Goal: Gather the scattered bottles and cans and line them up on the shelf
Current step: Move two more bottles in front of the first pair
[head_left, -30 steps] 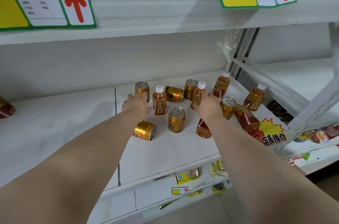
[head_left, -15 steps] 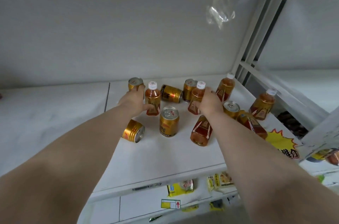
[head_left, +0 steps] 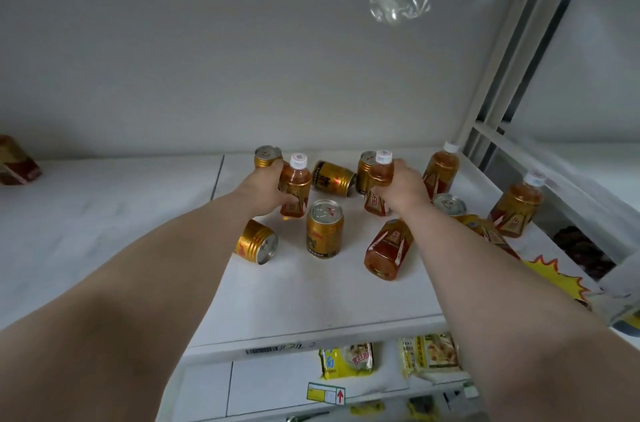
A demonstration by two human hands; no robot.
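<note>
Meanwhile the left hand [head_left: 263,191] clasps one tea bottle [head_left: 295,188] and the right hand [head_left: 403,189] another [head_left: 379,184], whose red label's lettering stays too blurred to read.

**A shop aisle, by the look of its shelves**

I stand at a white metal shelf [head_left: 311,300] of the kind that shops use, with a slotted upright post [head_left: 498,82] at its right and another bay beyond it. Along the front edge runs a price rail with a barcode sticker [head_left: 261,350]. Many of the same gold cans [head_left: 324,228] and amber tea bottles [head_left: 440,169] lie about as stock. A yellow starburst promotion sign [head_left: 554,278] lies at the right. On the tier below I see packets of yellow packaged food [head_left: 346,359] and a green-edged price tag [head_left: 326,394] with a red arrow.
</note>
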